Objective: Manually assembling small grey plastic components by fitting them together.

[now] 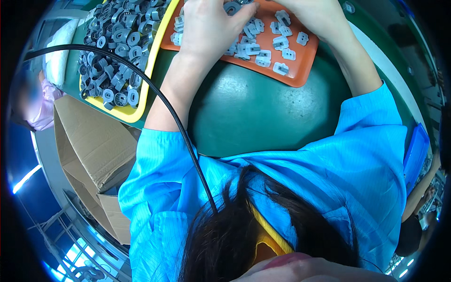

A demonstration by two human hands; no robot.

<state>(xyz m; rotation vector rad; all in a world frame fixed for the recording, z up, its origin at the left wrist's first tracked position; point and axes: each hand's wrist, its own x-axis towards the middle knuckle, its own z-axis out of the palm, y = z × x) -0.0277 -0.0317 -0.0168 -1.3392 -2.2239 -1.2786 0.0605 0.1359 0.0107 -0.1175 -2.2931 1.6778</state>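
Note:
My left hand is at the top edge of the view, above an orange tray. Its fingers curl round a grey plastic ring-shaped part, which shows beside the thumb. Several small translucent white plastic pieces with grey slots lie scattered in the tray, some right under this hand. My right hand reaches over the tray's far right side. The top edge of the picture cuts off its fingers, so what they hold is hidden.
Left of my left forearm, a yellow-rimmed bin is heaped with grey plastic parts. A black cable crosses over that arm. The green tabletop spreads before me. An open cardboard box stands at left; another person's pink sleeve is beyond.

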